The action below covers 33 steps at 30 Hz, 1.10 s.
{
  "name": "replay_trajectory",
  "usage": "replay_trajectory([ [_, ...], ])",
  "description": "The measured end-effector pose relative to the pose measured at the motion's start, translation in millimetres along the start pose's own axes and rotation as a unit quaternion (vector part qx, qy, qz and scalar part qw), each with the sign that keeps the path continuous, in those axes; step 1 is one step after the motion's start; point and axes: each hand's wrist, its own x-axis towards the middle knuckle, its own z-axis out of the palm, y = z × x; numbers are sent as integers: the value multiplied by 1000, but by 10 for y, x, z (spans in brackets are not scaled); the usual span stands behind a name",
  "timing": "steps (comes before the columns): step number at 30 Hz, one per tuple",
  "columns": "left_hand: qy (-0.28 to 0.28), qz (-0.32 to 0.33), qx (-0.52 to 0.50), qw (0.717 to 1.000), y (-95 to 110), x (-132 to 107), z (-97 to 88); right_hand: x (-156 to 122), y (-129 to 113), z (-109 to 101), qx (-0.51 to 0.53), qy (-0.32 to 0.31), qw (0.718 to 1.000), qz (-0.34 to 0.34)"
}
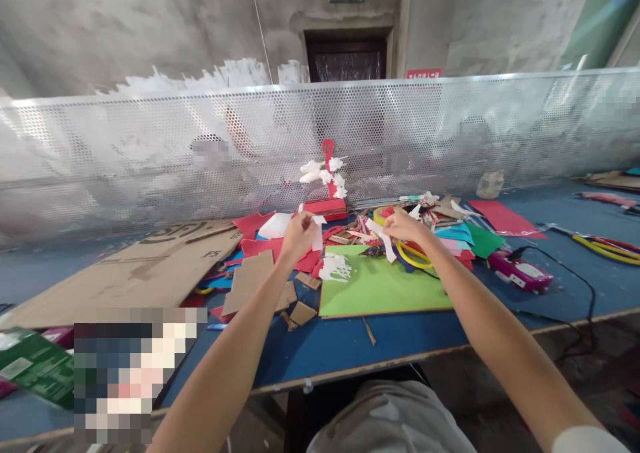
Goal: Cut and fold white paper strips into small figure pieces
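My left hand (299,231) is closed, pinching a small white paper strip (319,231) that hangs from its fingertips. A second white paper piece (384,242), slightly bent, is pinched in my right hand (403,226). Both hands are raised over the worktable, apart from each other. Below them lies a bright green sheet (380,286) with a cut white paper fringe (335,267) on its left part. Behind the hands stands a red strip with white paper flowers (334,177) on a red base (325,209). Yellow-handled pliers (415,254) are close under my right hand.
Large cardboard (125,269) covers the left of the blue table (320,346). Paper scraps and sticks clutter the middle. A magenta device (523,271) with a black cord, red paper (505,218) and more pliers (600,245) lie right. A perforated metal screen (250,146) runs behind.
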Motion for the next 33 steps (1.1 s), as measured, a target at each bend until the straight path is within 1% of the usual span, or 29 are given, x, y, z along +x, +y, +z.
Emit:
replay_trajectory([
  [2,0,-6,-17,1000,-5,2,1,32,33,30,-95,8,995,16],
  [5,3,-4,-35,999,-17,5,5,37,61,31,-143,29,989,28],
  [10,-8,-2,-37,999,-2,7,11,-5,91,-12,-156,74,984,48],
  [14,-12,-7,-32,999,19,16,15,6,150,-8,-142,103,983,56],
  [16,-10,-4,-51,999,34,18,19,9,169,-17,-127,111,983,67],
  [18,-11,-10,-92,996,61,11,23,-4,154,-38,-116,134,981,74],
  [19,-14,-19,-119,993,82,3,24,-18,126,-49,-108,150,980,66],
  [20,-20,-30,-147,989,109,-8,24,-36,81,-57,-94,170,980,44],
  [21,-28,-41,-170,984,142,-23,24,-59,18,-58,-69,185,980,11],
  [22,-37,-50,-192,979,181,-40,24,-86,-61,-50,-24,185,981,-46],
  [23,-48,-54,-205,976,222,-60,24,-115,-154,-31,33,168,979,-108],
  [24,-61,-53,-212,974,264,-82,27,-146,-256,-1,96,148,973,-151],
  [26,-64,-55,-239,967,341,-124,42,-205,-465,91,210,98,949,-212],
  [27,-69,-51,-246,966,371,-143,55,-230,-559,148,247,68,938,-233],
  [29,-89,-38,-253,963,406,-172,88,-264,-701,264,285,40,925,-248],
  [31,-110,-29,-248,962,408,-185,122,-273,-768,365,287,41,925,-244],
  [33,-118,-20,-227,966,384,-180,147,-257,-766,433,294,50,929,-218],
])
